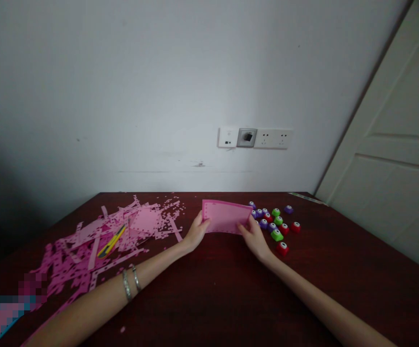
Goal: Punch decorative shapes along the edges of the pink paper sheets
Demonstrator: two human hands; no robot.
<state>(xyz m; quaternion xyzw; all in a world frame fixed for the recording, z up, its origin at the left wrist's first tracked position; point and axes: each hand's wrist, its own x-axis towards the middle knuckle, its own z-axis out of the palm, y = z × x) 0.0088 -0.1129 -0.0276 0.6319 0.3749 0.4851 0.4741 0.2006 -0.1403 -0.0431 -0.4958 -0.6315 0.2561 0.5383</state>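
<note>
Both hands hold up a pink paper card [227,218], light pink in the middle with a darker pink border and small marks along its edges. My left hand [195,231] pinches its left edge, thumb on the near face. At the lower right corner, my right hand [254,236] grips it the same way. The card is tilted up above the dark red table [209,289]. Just beyond my right hand lie several small craft punches [277,235] in red, green and purple. Two silver bracelets [127,285] circle my left wrist.
A heap of pink paper strips and scraps [75,255] covers the table's left side, with a yellow utility knife [111,242] on top. A flat strip, perhaps a ruler [307,198], lies at the back right. Behind are a wall with sockets [272,139] and a white door [393,144].
</note>
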